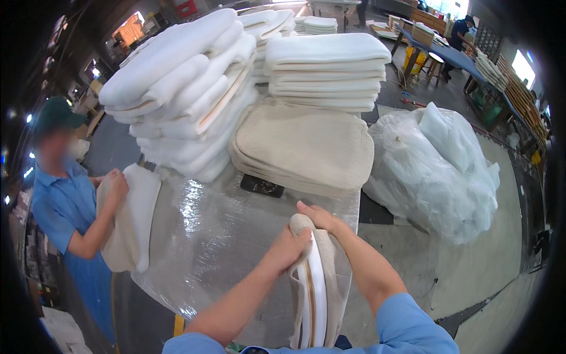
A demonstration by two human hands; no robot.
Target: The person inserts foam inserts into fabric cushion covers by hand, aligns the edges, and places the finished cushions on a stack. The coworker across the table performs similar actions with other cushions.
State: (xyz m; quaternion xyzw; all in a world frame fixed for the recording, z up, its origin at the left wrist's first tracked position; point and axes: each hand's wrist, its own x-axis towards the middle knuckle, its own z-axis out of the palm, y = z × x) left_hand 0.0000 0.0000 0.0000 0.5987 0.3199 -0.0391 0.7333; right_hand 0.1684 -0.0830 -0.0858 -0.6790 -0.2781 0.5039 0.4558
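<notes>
I hold a white foam cushion pad (313,295) on edge, partly inside a beige fabric cover (335,277). My left hand (287,248) grips the cover's top corner on the left. On the right side of that corner, my right hand (318,217) pinches the fabric. The pad stands against the near edge of a table wrapped in clear plastic film (218,236).
On the table lie a stack of beige covers (303,147) and tall stacks of white foam pads (188,94), (327,71). A co-worker in a blue shirt (59,200) at left handles another pad (130,218). A clear plastic bag of stuffing (436,171) sits at right.
</notes>
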